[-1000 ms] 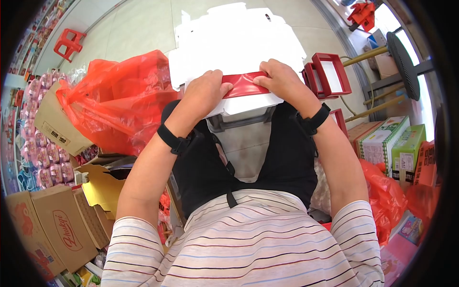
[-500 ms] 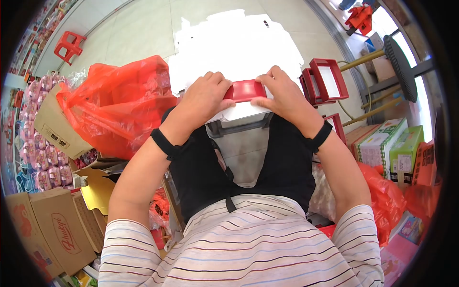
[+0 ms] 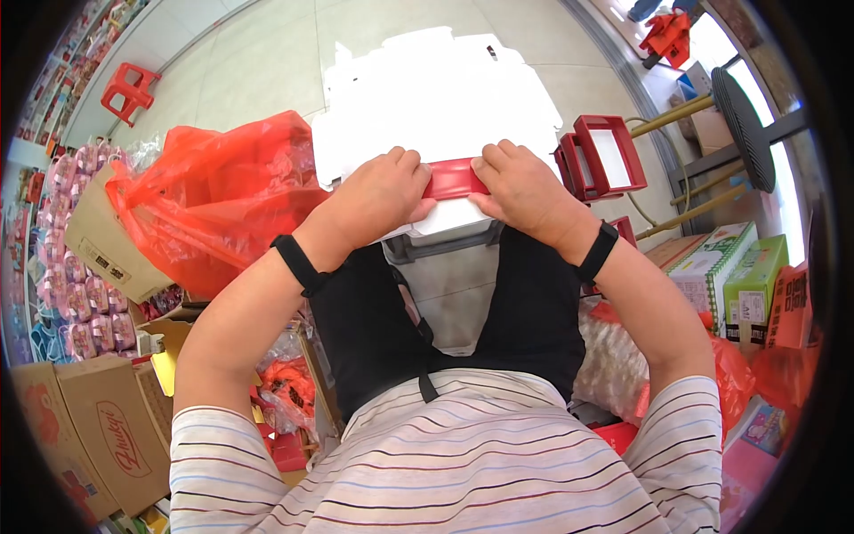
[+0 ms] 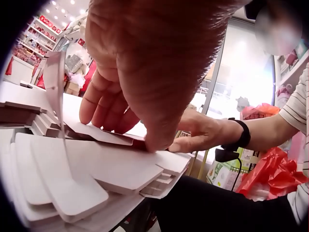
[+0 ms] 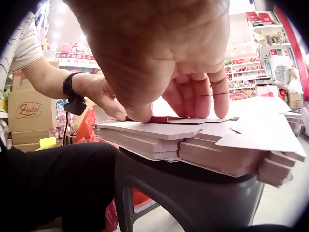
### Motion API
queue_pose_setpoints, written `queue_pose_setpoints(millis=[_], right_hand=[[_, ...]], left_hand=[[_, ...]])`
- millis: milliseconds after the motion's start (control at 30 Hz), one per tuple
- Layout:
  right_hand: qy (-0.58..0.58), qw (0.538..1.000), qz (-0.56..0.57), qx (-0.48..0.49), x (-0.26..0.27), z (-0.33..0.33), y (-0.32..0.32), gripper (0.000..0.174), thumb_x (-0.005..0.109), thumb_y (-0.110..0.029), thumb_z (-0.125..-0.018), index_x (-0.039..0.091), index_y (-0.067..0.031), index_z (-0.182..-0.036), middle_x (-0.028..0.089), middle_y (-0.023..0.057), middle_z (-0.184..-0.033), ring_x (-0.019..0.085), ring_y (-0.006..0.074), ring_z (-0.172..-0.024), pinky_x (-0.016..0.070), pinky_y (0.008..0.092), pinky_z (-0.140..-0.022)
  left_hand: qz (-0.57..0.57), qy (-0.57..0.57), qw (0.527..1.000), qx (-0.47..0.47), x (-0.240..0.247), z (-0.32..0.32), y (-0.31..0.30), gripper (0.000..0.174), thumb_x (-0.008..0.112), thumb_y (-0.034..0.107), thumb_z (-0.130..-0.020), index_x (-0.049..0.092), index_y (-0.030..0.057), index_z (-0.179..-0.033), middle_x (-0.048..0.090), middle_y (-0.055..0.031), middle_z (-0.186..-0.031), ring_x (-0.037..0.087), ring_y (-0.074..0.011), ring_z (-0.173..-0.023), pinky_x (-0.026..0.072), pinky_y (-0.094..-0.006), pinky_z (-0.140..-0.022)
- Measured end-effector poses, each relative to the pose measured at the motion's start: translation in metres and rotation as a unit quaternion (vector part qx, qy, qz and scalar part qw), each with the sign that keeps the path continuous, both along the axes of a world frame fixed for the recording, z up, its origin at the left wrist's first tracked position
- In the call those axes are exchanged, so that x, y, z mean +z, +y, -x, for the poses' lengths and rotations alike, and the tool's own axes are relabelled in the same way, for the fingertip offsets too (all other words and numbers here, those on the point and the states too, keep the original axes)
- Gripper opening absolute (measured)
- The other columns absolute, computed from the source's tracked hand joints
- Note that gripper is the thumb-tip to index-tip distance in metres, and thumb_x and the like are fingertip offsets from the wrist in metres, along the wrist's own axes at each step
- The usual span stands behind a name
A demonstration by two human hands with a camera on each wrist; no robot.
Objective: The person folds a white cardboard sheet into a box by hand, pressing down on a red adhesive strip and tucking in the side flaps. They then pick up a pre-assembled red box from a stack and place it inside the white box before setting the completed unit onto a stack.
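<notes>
A glossy red strip of cardboard [image 3: 452,180] lies at the near end of a stack of white die-cut cardboard sheets [image 3: 436,102]. The left hand [image 3: 378,198] holds the strip's left end, thumb along the near edge and fingers over the top. At its right end the right hand [image 3: 529,198] grips it in the same way. From the right wrist, the fingers rest on a white flap [image 5: 198,122] beside the red edge. Beneath the stack is a dark grey plastic stool [image 5: 217,198], between the person's knees.
Red open boxes with white insides [image 3: 614,156] stand to the right, near a round black stool [image 3: 745,129]. A red plastic bag [image 3: 222,205] bulges at the left. Cardboard boxes [image 3: 116,436] are stacked lower left, and a green box [image 3: 756,289] sits at right.
Both hands have come nearer the body with the red cardboard, and the elbows have spread outward. Less of the red surface shows between the hands than a second ago.
</notes>
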State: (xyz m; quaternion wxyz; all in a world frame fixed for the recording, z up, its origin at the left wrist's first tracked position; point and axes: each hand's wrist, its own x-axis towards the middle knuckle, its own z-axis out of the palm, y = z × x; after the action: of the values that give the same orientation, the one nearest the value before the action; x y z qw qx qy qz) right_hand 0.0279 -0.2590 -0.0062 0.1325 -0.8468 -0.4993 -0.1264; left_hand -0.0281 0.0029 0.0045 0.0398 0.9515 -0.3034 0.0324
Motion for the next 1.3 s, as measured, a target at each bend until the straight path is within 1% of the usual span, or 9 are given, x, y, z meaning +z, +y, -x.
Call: queue_pose_setpoints(millis=[233, 533, 633, 733, 933, 1033, 1067, 1100, 1300], right_hand=[[0.043, 0.998, -0.045, -0.006, -0.005, -0.012, -0.001, 0.020, 0.073, -0.014, -0.088, 0.070, -0.0033, -0.105, 0.063, 0.0111, -0.097, 0.063, 0.0317, -0.096, 0.0545, 0.0430, -0.085], [0.244, 0.958, -0.002, -0.149, 0.010, -0.041, 0.012, 0.022, 0.069, -0.019, -0.100, 0.066, -0.0009, -0.112, 0.072, 0.0182, -0.099, 0.070, 0.0379, -0.103, 0.0557, 0.0482, -0.087], [0.249, 0.954, 0.017, -0.168, 0.008, -0.048, 0.017, 0.026, 0.070, -0.021, -0.100, 0.064, -0.0009, -0.115, 0.072, 0.0189, -0.102, 0.070, 0.0390, -0.103, 0.0556, 0.0483, -0.087], [0.212, 0.962, -0.003, -0.171, 0.006, -0.045, 0.018, 0.027, 0.072, -0.022, -0.099, 0.064, -0.0010, -0.115, 0.070, 0.0192, -0.107, 0.070, 0.0394, -0.102, 0.0556, 0.0479, -0.086], [-0.018, 0.985, 0.028, -0.170, -0.003, -0.027, 0.024, 0.026, 0.072, -0.018, -0.093, 0.065, -0.0026, -0.113, 0.065, 0.0163, -0.107, 0.066, 0.0359, -0.105, 0.0547, 0.0492, -0.091], [-0.051, 0.996, -0.061, -0.050, -0.020, -0.004, 0.027, 0.029, 0.068, -0.015, -0.092, 0.066, 0.0018, -0.116, 0.067, 0.0190, -0.114, 0.065, 0.0365, -0.114, 0.0532, 0.0487, -0.101], [-0.092, 0.993, -0.058, -0.038, -0.042, 0.006, 0.034, 0.034, 0.064, -0.011, -0.094, 0.065, 0.0078, -0.123, 0.066, 0.0239, -0.129, 0.063, 0.0387, -0.126, 0.0483, 0.0478, -0.113], [-0.032, 0.996, -0.065, -0.044, -0.046, 0.020, 0.042, 0.043, 0.065, -0.012, -0.094, 0.064, 0.0090, -0.131, 0.061, 0.0267, -0.142, 0.057, 0.0396, -0.137, 0.0428, 0.0477, -0.120], [0.010, 0.995, -0.071, -0.071, -0.035, 0.038, 0.038, 0.052, 0.069, -0.020, -0.095, 0.061, 0.0111, -0.137, 0.061, 0.0278, -0.141, 0.057, 0.0415, -0.136, 0.0404, 0.0488, -0.122]], left_hand=[[0.064, -0.048, 0.997, -0.025, -0.005, -0.005, 0.008, 0.022, 0.071, 0.018, -0.095, 0.071, 0.0030, -0.111, 0.067, -0.0122, -0.106, 0.065, -0.0304, -0.100, 0.0571, -0.0419, -0.091], [0.184, 0.190, 0.952, 0.155, 0.007, -0.037, 0.012, 0.028, 0.071, 0.019, -0.098, 0.065, 0.0032, -0.121, 0.070, -0.0148, -0.100, 0.067, -0.0339, -0.105, 0.0556, -0.0424, -0.089], [0.188, 0.236, 0.931, 0.207, 0.008, -0.045, 0.011, 0.034, 0.073, 0.021, -0.098, 0.062, 0.0024, -0.125, 0.070, -0.0174, -0.110, 0.068, -0.0352, -0.109, 0.0560, -0.0432, -0.089], [0.175, 0.148, 0.955, 0.190, -0.002, -0.046, 0.015, 0.041, 0.075, 0.024, -0.097, 0.060, 0.0026, -0.129, 0.067, -0.0199, -0.118, 0.068, -0.0356, -0.110, 0.0558, -0.0434, -0.091], [0.106, 0.017, 0.973, 0.205, -0.005, -0.033, 0.007, 0.044, 0.077, 0.023, -0.093, 0.062, 0.0044, -0.130, 0.065, -0.0169, -0.121, 0.066, -0.0355, -0.114, 0.0536, -0.0444, -0.098], [0.058, -0.013, 0.987, 0.149, -0.007, -0.026, 0.003, 0.040, 0.074, 0.019, -0.093, 0.064, 0.0047, -0.130, 0.065, -0.0154, -0.127, 0.063, -0.0346, -0.121, 0.0512, -0.0463, -0.103], [0.084, -0.026, 0.989, 0.117, -0.017, -0.023, 0.002, 0.040, 0.073, 0.018, -0.094, 0.065, 0.0044, -0.130, 0.064, -0.0156, -0.130, 0.062, -0.0347, -0.124, 0.0502, -0.0469, -0.105], [0.110, -0.040, 0.990, 0.085, -0.032, -0.020, 0.001, 0.039, 0.072, 0.017, -0.094, 0.065, 0.0042, -0.131, 0.064, -0.0159, -0.132, 0.060, -0.0348, -0.127, 0.0492, -0.0476, -0.106], [0.085, -0.047, 0.993, 0.071, -0.021, 0.019, -0.010, 0.045, 0.064, 0.019, -0.103, 0.058, -0.0008, -0.142, 0.056, -0.0215, -0.151, 0.053, -0.0390, -0.140, 0.0444, -0.0513, -0.115]])
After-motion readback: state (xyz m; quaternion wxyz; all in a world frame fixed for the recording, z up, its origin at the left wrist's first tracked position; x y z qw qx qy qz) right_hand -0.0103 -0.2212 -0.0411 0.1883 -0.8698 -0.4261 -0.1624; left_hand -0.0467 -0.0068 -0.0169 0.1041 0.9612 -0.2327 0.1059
